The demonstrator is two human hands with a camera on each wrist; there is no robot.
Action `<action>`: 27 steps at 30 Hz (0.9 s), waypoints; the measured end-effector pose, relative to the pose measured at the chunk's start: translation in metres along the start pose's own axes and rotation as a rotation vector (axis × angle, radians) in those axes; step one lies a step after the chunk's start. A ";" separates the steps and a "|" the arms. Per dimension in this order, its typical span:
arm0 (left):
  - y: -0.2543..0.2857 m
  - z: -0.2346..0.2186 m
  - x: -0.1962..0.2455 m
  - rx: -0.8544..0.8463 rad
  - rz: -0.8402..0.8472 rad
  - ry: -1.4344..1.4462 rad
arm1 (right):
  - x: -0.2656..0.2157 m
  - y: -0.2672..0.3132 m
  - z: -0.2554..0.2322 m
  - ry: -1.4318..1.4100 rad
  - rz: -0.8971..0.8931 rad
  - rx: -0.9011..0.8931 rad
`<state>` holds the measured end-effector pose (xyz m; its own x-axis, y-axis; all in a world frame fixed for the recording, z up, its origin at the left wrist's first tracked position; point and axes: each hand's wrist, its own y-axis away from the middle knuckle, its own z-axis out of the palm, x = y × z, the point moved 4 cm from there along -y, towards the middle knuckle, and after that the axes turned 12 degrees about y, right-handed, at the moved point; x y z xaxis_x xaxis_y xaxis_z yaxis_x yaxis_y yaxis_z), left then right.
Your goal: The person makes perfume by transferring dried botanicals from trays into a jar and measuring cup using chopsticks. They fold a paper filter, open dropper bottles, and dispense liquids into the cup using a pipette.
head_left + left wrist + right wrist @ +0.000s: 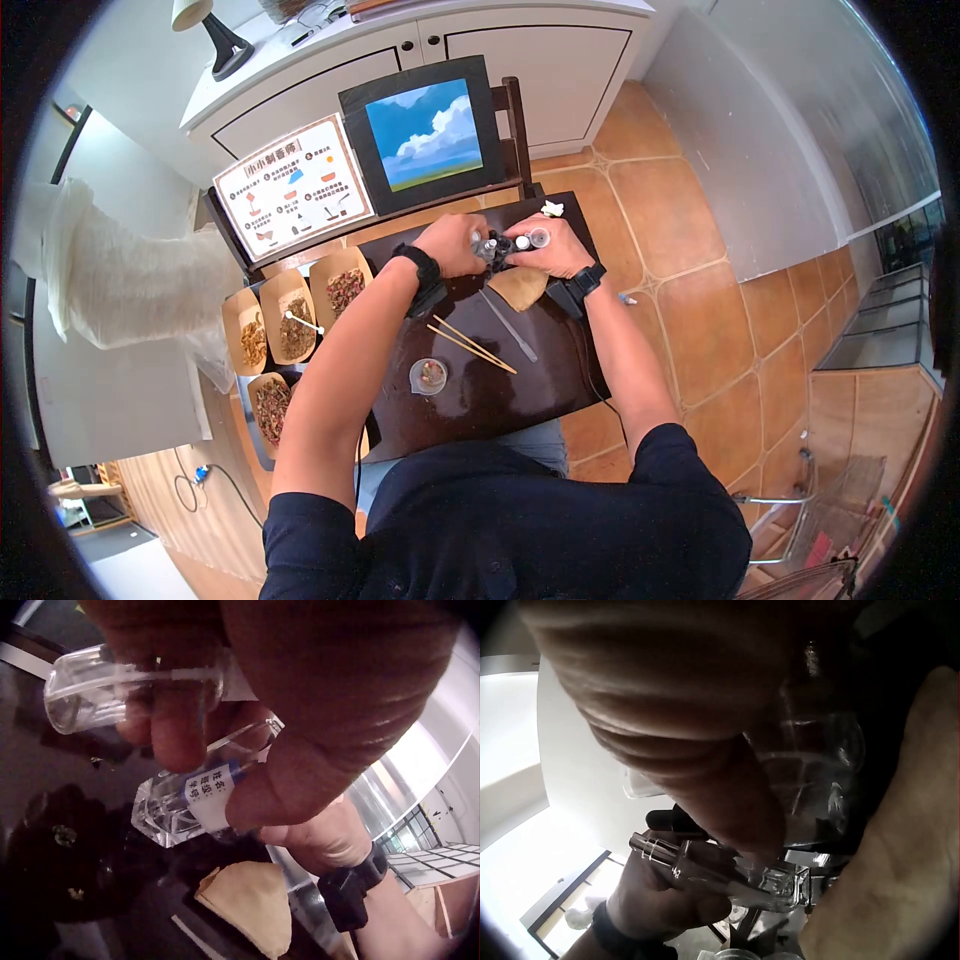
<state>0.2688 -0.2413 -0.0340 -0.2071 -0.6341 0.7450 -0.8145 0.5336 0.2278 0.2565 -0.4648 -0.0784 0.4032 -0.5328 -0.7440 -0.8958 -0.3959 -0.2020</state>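
My left hand [452, 246] grips a faceted glass bottle [165, 817] with a white and blue label, its thumb over the label. A clear cylindrical bottle [75, 697] with a thin tube inside lies along the same hand's curled fingers. In the right wrist view, the glass bottle shows a shiny metal neck [656, 849]. My right hand [556, 248] reaches in from the other side, fingertips right at the bottles. Beside it are a white cap [523, 243] and a clear round container [540, 238]. The right fingers' hold is partly hidden.
Near the right hand lies a tan folded piece [520, 287]. A clear spatula [512, 328], chopsticks [470, 345] and a small cup [428, 376] sit on the dark table [460, 420]. Paper trays [240, 312] of dried material stand left; an instruction sheet [292, 190] and picture [425, 130] stand behind.
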 end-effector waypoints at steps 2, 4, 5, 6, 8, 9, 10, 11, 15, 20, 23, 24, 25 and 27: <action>-0.001 0.002 -0.006 0.013 0.012 0.019 | -0.001 0.001 -0.001 0.018 0.016 0.000; -0.001 0.002 -0.012 0.045 0.059 0.037 | -0.002 0.002 -0.002 0.035 0.030 0.000; -0.002 0.003 -0.013 0.045 0.059 0.036 | 0.001 0.002 -0.003 -0.016 0.056 0.012; -0.002 0.003 -0.015 0.039 0.058 0.041 | 0.004 0.002 -0.003 -0.066 0.081 0.023; -0.001 0.003 -0.016 0.036 0.056 0.046 | 0.008 0.003 -0.004 -0.085 0.128 0.009; 0.000 0.002 -0.016 0.042 0.058 0.039 | 0.009 0.004 -0.004 -0.103 0.181 -0.004; 0.000 0.002 -0.014 0.049 0.060 0.033 | 0.010 0.002 -0.003 -0.102 0.181 -0.003; 0.001 0.001 -0.012 0.048 0.062 0.033 | 0.012 -0.001 -0.001 -0.131 0.181 -0.016; 0.006 -0.005 -0.007 0.046 0.038 0.043 | 0.014 -0.007 0.003 -0.138 0.174 -0.049; 0.010 -0.008 -0.008 0.059 0.022 0.031 | 0.009 -0.012 0.007 -0.117 0.149 -0.073; 0.010 -0.010 -0.016 0.067 0.016 0.000 | 0.005 -0.015 0.009 -0.118 0.154 -0.093; 0.011 -0.011 -0.018 0.074 0.025 -0.004 | 0.004 -0.016 0.011 -0.123 0.154 -0.105; 0.012 -0.012 -0.021 0.080 0.035 -0.009 | 0.004 -0.018 0.013 -0.121 0.152 -0.107; 0.013 -0.016 -0.025 0.074 0.028 -0.009 | 0.002 -0.022 0.017 -0.106 0.159 -0.135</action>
<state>0.2717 -0.2097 -0.0397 -0.2346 -0.6249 0.7446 -0.8462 0.5082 0.1599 0.2741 -0.4448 -0.0860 0.2306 -0.5179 -0.8238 -0.9105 -0.4135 0.0051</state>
